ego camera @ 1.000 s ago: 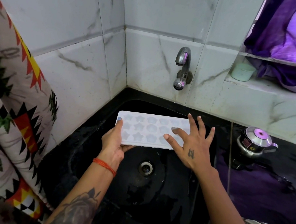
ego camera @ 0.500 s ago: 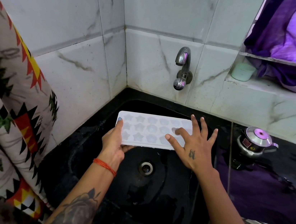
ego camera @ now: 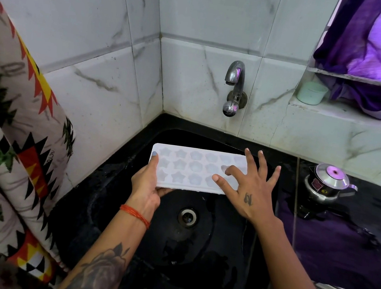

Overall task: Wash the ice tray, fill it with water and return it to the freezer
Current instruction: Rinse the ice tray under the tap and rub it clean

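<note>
A white ice tray [ego camera: 188,168] with star and flower shaped cells is held level over the black sink [ego camera: 117,173], below the tap. My left hand [ego camera: 148,182] grips the tray's left end, thumb on top and fingers underneath. My right hand [ego camera: 249,188] lies spread over the tray's right end, its index fingertip pressing into a cell and the other fingers fanned out. The steel wall tap [ego camera: 234,89] is above the tray; no water runs from it. The sink's drain [ego camera: 187,216] lies under the tray.
A small steel pressure cooker [ego camera: 327,184] stands on the black counter [ego camera: 346,237] to the right of the sink. A pale green cup [ego camera: 312,93] sits on the tiled ledge below purple cloth [ego camera: 379,48]. A patterned fabric roll [ego camera: 7,144] leans at the left wall.
My right hand has shifted slightly to the right along the tray, its fingers rubbing the cells. The left hand and the tray have stayed where they were.
</note>
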